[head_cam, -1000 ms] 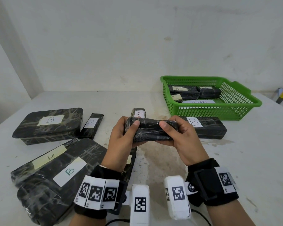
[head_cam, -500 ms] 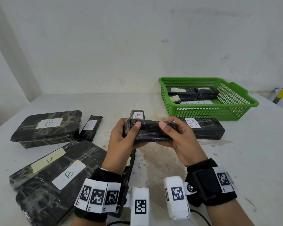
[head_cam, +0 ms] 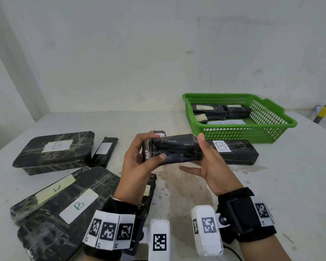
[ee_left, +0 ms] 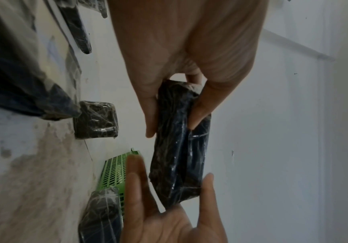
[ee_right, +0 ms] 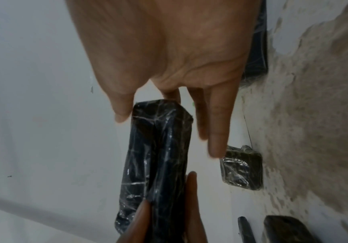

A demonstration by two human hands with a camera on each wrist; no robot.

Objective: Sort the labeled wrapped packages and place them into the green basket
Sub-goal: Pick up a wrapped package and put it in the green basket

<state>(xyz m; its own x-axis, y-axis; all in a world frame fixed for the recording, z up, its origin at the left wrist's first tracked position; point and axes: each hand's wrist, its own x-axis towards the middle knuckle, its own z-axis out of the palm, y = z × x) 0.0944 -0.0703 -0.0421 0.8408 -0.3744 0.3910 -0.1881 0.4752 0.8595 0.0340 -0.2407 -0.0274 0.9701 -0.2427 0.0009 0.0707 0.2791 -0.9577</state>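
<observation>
A black wrapped package (head_cam: 175,149) is held above the table's middle, with no label showing on its visible faces. My left hand (head_cam: 149,147) grips its left end, thumb in front and fingers curled over the top. My right hand (head_cam: 191,152) is at the right end: the thumb touches the top corner and the fingers stretch out straight below, apart from the wrap. The left wrist view shows the package (ee_left: 179,144) pinched by the left hand (ee_left: 172,129). The green basket (head_cam: 288,123) stands at the back right with several wrapped packages inside.
A long package labelled B (head_cam: 233,151) lies just in front of the basket. At the left are a B box (head_cam: 55,153), a slim package (head_cam: 104,151) and a big B package (head_cam: 64,204). A small package (head_cam: 159,133) sits behind my hands.
My right fingers have let go of the package and straightened, leaving only the thumb on it. The left hand has turned the package, its right end now tilted up.
</observation>
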